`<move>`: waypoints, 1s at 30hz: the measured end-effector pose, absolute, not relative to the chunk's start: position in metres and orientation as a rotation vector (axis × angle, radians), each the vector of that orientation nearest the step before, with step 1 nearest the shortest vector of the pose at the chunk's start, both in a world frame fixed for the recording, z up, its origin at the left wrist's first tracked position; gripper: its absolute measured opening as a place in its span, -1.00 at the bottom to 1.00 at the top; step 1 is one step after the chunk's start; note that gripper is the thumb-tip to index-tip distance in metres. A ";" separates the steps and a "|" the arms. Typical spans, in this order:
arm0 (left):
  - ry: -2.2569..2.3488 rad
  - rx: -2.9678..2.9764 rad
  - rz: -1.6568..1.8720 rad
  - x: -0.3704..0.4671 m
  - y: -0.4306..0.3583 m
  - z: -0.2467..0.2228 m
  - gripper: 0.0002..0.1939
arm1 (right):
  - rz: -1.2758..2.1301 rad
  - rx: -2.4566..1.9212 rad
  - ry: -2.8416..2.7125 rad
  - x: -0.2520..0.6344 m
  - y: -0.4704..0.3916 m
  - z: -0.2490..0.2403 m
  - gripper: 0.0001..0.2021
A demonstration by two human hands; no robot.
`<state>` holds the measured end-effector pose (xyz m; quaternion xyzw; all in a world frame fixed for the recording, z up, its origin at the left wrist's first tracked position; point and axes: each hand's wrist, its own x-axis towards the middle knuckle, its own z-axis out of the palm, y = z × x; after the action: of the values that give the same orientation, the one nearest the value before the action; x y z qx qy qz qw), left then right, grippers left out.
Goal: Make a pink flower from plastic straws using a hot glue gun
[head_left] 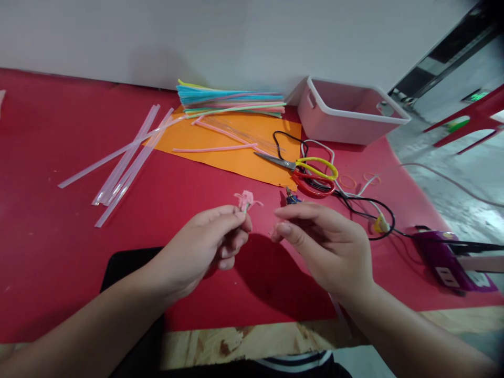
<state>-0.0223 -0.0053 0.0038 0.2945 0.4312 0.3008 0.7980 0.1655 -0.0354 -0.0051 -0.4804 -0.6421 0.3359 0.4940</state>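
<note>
My left hand (214, 236) pinches a small pink fuzzy flower (247, 199) between thumb and forefinger, its petals pointing up and outward. To its right, my right hand (331, 241) is closed in a pinch, with a small pink piece (275, 231) just showing at the fingertips; its shape is mostly hidden. Just behind the right fingers a dark blue object with a pointed metal tip (291, 197) shows in part. Scissors (303, 170) with one yellow and one red handle lie beyond the right hand, blades slightly apart.
A bundle of coloured pipe cleaners (232, 100) and loose pink ones (214, 149) lie around an orange sheet (177, 142). Long translucent sticks (126, 163) are at left. A pink bin (350, 121), tangled cables (354, 198) and a purple power strip (441, 257) occupy the right side.
</note>
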 end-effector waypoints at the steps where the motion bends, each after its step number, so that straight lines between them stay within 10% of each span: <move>1: 0.926 0.644 0.635 -0.022 -0.006 0.004 -0.73 | 0.798 -1.157 -1.548 0.165 -0.037 -0.006 -0.84; 16: 0.854 0.752 0.516 -0.015 -0.015 0.003 -0.71 | -0.033 -0.969 -1.912 0.170 -0.032 0.000 -0.78; 30: 0.759 0.728 0.467 -0.016 -0.016 0.001 -0.70 | -0.028 -1.045 -1.825 0.166 -0.034 -0.002 -0.82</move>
<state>-0.0164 -0.0158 0.0010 0.3442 0.3588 0.2210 0.8390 0.1656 -0.0340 -0.0025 -0.4315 -0.7532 -0.0116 0.4962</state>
